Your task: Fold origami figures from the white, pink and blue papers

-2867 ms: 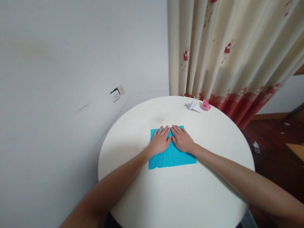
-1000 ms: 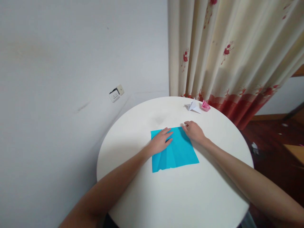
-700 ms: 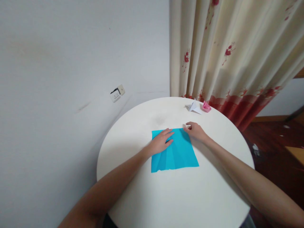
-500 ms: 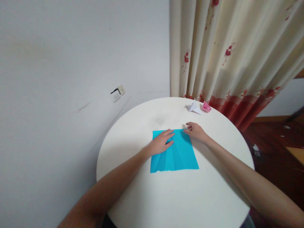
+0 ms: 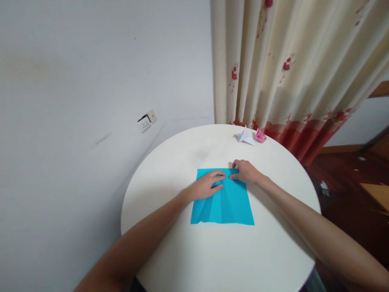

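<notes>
— Round white desk, pale blue-grey wall; what lies near the middle?

— Bright blue, roughly square paper sheet, flat on the desk, fan-like creases, slightly ragged near edge.

— And each grip?

— Left hand rests on it, fingers loosely spread, grasping nothing; right hand, at the far right corner, has thumb and forefinger apart, nothing visibly pinched.

— Which step?

— Apparently smoothing; the next move likely calls for a steady left palm.

— Beyond?

— Spiky white folded-paper figure, compact pink folded-paper figure, cream pleated curtain with red flowers.
</notes>
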`<state>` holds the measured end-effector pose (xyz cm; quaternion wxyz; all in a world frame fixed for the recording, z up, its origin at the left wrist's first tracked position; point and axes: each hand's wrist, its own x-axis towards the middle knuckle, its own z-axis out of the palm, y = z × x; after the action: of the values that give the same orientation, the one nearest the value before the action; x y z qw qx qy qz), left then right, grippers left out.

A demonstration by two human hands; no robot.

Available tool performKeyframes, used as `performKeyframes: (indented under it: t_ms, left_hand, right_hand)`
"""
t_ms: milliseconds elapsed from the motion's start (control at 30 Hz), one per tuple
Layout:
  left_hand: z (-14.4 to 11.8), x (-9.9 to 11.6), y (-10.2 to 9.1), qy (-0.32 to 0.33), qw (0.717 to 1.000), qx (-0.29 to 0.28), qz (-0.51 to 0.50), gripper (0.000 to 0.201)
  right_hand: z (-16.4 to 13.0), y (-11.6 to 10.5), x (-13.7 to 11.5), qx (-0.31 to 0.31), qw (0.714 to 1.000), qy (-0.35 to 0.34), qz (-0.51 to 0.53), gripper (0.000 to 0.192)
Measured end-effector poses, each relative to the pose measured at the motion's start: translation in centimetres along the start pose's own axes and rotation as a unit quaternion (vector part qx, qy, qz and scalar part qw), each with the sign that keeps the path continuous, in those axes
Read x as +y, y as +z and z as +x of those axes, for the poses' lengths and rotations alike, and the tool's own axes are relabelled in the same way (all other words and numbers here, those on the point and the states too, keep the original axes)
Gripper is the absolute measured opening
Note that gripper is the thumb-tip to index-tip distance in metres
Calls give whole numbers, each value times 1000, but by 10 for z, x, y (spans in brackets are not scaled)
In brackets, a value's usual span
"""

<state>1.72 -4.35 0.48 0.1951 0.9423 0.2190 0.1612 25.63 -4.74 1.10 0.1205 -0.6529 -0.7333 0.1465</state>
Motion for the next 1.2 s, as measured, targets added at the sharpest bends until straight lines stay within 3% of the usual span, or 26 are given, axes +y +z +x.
performKeyframes:
  t_ms: [200, 433, 633, 767, 933, 1067, 1200]
  left_hand:
    - [0, 0, -1, 3, 1000, -7, -7, 38]
    - [0, -1, 1, 11, 1000, -3, -6, 37]
    - [0, -2, 3, 13, 1000, 4, 6, 34]
    - [-1, -4, 5, 13, 1000, 9, 25, 35]
    - [0, -4, 5, 26, 999, 19, 42, 33]
    - [-1, -7, 6, -23, 995, 41, 93, 36]
    - [-2, -10, 8, -88, 987, 60, 119, 51]
  right_hand:
    - [-1, -3, -2, -15, 1000, 2, -12, 36]
    - [-7, -2, -10, 3, 993, -114, 12, 19]
    - [-10, -5, -12, -23, 964, -174, 200, 14]
    - [-7, -2, -10, -7, 946, -141, 291, 18]
    - [2, 7, 1, 50, 966, -52, 248, 40]
    - [5, 8, 6, 69, 978, -34, 196, 42]
    - [5, 10, 4, 104, 974, -39, 195, 59]
